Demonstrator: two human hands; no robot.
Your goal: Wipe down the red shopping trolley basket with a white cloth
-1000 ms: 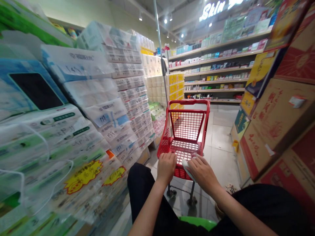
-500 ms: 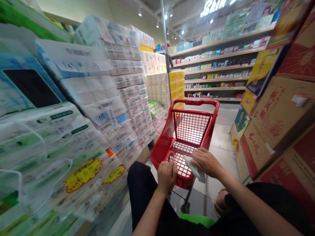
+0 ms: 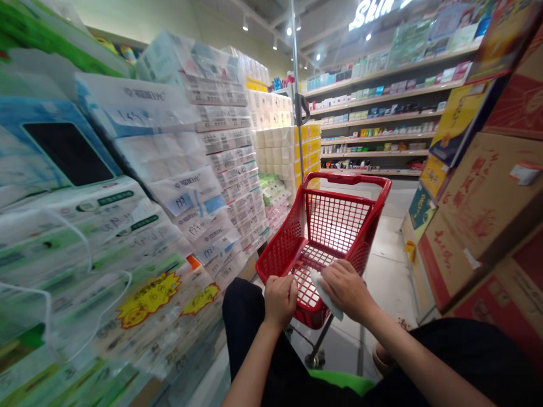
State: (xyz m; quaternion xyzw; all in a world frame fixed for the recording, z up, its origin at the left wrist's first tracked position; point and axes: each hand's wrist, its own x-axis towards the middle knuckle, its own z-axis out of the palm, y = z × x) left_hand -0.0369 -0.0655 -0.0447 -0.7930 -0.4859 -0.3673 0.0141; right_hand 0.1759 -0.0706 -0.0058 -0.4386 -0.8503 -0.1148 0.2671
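Note:
A red plastic shopping cart (image 3: 278, 249) with grid walls stands in front of my knees. My left hand (image 3: 280, 299) is closed at the cart's near rim and appears to grip it, though the fingertips are hidden behind the knuckles. In my right hand (image 3: 345, 288) is a white cloth (image 3: 326, 295), bunched under the fingers and hanging down on its left side. This hand rests over the near right part of the cart's rim, with the cloth close to or against the red plastic; contact is hard to tell.
Stacked packs of tissue paper (image 3: 224, 135) rise along the left, with a black-screened phone (image 3: 68, 152) on them and a white cable (image 3: 87, 243) hanging. Cardboard boxes (image 3: 479, 192) line the right. Behind the cart are a glass door's handle (image 3: 302, 110) and shelves of cosmetics (image 3: 377, 121).
My right hand with the cloth has moved left and slightly down along the cart's near side. The cart appears slightly turned, its far end shifted right. My left hand stays closed at the rim.

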